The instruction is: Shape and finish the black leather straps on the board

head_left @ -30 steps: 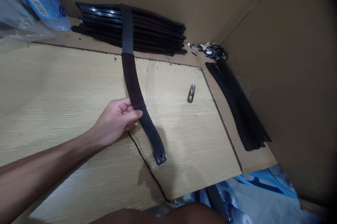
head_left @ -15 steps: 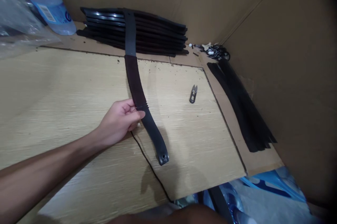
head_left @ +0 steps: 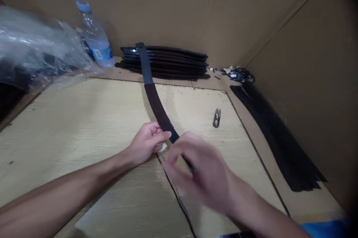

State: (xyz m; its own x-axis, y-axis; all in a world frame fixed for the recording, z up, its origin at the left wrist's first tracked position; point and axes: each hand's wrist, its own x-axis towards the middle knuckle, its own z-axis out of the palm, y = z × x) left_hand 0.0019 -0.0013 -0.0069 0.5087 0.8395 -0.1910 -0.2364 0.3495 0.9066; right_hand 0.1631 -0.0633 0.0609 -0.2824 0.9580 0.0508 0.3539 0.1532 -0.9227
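Note:
My left hand (head_left: 147, 141) pinches a long curved black strip (head_left: 155, 100) near its middle, on the pale wooden board (head_left: 84, 126). The strip's far end rests on a stack of similar black strips (head_left: 173, 63) by the back wall. A thin black cord (head_left: 176, 197) runs from the held spot toward me. My right hand (head_left: 195, 171) hovers over the strip's near end, blurred by motion, and hides that end. Small thread snips (head_left: 216, 117) lie on the board to the right of both hands.
Cardboard walls (head_left: 307, 44) enclose the back and right side. A water bottle (head_left: 95, 37) and a clear plastic bag (head_left: 36, 51) sit at the back left. More flat black strips (head_left: 279, 137) lie along the right wall, with small clips (head_left: 237, 74) in the corner.
My right hand has come into view over the strip's near end. The camera has tilted up, showing the bottle and bag. My left hand keeps its grip.

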